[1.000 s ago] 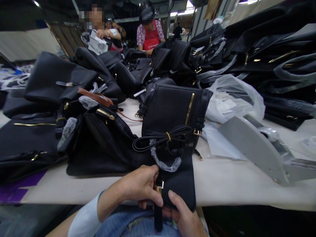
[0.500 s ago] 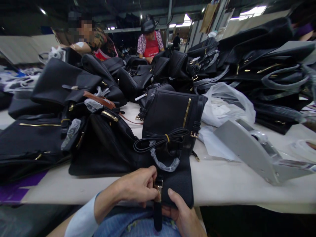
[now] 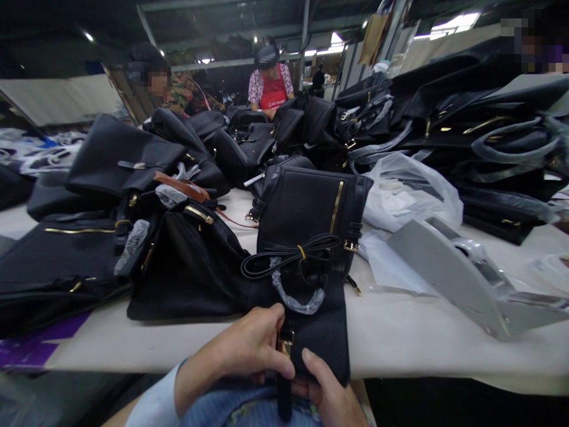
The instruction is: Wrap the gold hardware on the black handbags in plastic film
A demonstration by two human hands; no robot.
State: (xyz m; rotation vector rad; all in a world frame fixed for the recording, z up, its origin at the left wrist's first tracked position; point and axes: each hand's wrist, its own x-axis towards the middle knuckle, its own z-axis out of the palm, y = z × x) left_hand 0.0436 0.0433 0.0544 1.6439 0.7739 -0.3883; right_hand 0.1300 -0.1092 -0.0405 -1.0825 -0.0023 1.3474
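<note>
two bare hands are held close together at the near table edge. by the left hand (image 3: 251, 344), angled in from the lower left with fingers curled, a narrow black leather strap (image 3: 285, 400) is pinched beside a shiny gold metal buckle (image 3: 290, 338). by the right hand (image 3: 335, 394), tilted up from the lower right, a black leather flap (image 3: 326, 329) is gripped, thumb on top. the black leather bag with a gold zip (image 3: 300, 201) is laid on the off-white table (image 3: 400, 341). on a red apron (image 3: 272, 92) beyond, white lettering is printed, too small to be read.
</note>
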